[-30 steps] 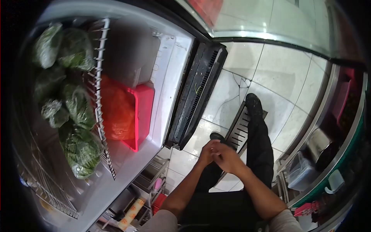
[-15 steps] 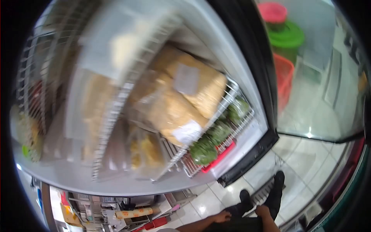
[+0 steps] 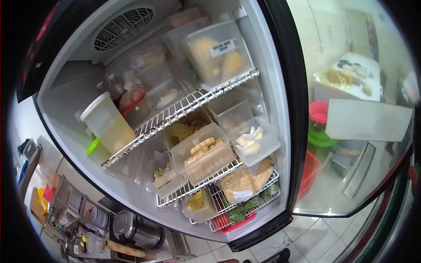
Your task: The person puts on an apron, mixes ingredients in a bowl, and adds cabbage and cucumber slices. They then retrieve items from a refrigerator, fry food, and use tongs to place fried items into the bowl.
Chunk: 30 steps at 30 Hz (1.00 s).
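Neither of my hands can be made out; a small brownish sliver at the bottom edge is too cut off to identify. Before me stands an open refrigerator with wire shelves. Its upper shelf [image 3: 175, 115] bears a labelled clear container [image 3: 219, 57] and a tilted container of pale liquid [image 3: 107, 122]. On the middle shelf sit a container of wrapped food [image 3: 201, 155], a white container with a crumpled wrapper [image 3: 256, 142] and a small tub [image 3: 166, 177]. Lower down are bagged tan food [image 3: 239, 182], a container of yellow pieces [image 3: 197, 205] and leafy greens [image 3: 237, 214].
The glass door [image 3: 342, 193] stands open at the right, with a red basket [image 3: 309, 171] and a green tub [image 3: 322, 136] seen through it. At the lower left are a large metal pot [image 3: 131, 228] and a roll of film [image 3: 125, 249]. Floor tiles [image 3: 263, 241] show below.
The view has moved up and back, showing the upper shelves and the vent. Both hands, visible low in the earlier frame, have dropped out of sight.
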Each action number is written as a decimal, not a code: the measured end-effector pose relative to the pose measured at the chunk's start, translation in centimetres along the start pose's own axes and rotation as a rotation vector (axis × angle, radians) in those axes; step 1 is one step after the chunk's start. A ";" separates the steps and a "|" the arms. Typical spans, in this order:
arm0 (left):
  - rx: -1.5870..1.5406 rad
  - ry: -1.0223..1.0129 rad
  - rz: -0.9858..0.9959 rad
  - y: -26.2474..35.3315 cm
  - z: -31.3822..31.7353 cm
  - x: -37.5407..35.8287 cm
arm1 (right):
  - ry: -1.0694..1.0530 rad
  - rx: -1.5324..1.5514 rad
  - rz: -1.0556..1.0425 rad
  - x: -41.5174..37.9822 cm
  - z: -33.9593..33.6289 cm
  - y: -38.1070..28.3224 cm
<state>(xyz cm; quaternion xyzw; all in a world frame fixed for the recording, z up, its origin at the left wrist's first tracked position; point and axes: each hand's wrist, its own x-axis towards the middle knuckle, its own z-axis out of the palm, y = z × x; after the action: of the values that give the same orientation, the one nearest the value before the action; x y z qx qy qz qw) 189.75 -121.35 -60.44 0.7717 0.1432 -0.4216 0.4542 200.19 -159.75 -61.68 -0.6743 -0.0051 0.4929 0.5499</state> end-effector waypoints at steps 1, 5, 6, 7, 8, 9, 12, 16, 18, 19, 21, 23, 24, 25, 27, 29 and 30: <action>-0.012 -0.010 -0.022 0.9 -0.5 -0.1 | 0.075 0.093 0.001 -0.8 -2.2 0.0; 0.002 0.130 0.034 3.4 -0.9 0.5 | 0.592 0.577 0.183 -0.9 -17.1 4.6; 0.003 0.266 0.115 3.2 -0.4 1.1 | 0.696 0.708 0.137 -0.8 -22.1 6.7; -0.045 0.268 0.028 2.8 -0.2 1.8 | 0.719 0.819 0.089 -1.6 -27.5 8.1; -0.069 0.286 0.021 4.2 -0.3 1.1 | 0.968 0.872 0.080 -1.4 -32.2 8.9; -0.142 0.298 0.010 4.3 -0.2 1.1 | 1.214 0.917 0.058 -1.3 -35.8 8.4; -0.143 0.338 0.068 3.6 0.0 1.3 | 1.060 0.555 0.042 -2.4 -44.3 6.3; -0.186 0.428 -0.013 3.8 2.2 -0.3 | 0.920 0.465 0.111 -0.9 -42.1 -3.2; -0.260 0.497 -0.051 0.4 3.7 1.2 | 0.804 0.491 -0.128 -1.8 -38.2 -10.3; -0.115 0.547 -0.029 1.3 3.7 -0.4 | 0.782 0.437 -0.141 -1.0 -37.9 -12.1; -0.291 0.568 -0.141 1.4 4.4 -2.3 | 0.726 0.325 -0.138 1.3 -36.8 -13.4; -0.387 0.551 -0.270 1.3 5.1 -3.9 | 0.619 0.200 -0.108 3.3 -35.0 -12.5; -0.365 0.523 -0.287 0.8 5.4 -4.4 | 0.593 -0.005 -0.115 3.8 -33.2 -11.8; -0.266 0.503 -0.233 0.0 5.6 -4.5 | 0.534 -0.049 -0.154 4.7 -31.9 -10.1; 0.030 0.411 -0.030 -0.8 6.1 -5.3 | 0.395 -0.293 -0.120 5.2 -29.1 -7.0; 0.181 0.333 0.056 0.7 5.5 -6.5 | 0.367 -0.193 -0.067 3.7 -25.2 -3.6; 0.105 0.338 -0.071 2.0 5.1 -6.5 | 0.367 -0.087 -0.007 2.9 -23.3 -1.5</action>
<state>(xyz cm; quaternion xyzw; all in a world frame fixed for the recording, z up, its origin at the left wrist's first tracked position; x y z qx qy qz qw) 184.35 -125.58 -55.36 0.8487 0.2224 -0.3086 0.3676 218.06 -174.76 -64.60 -0.7760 0.0718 0.3591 0.5135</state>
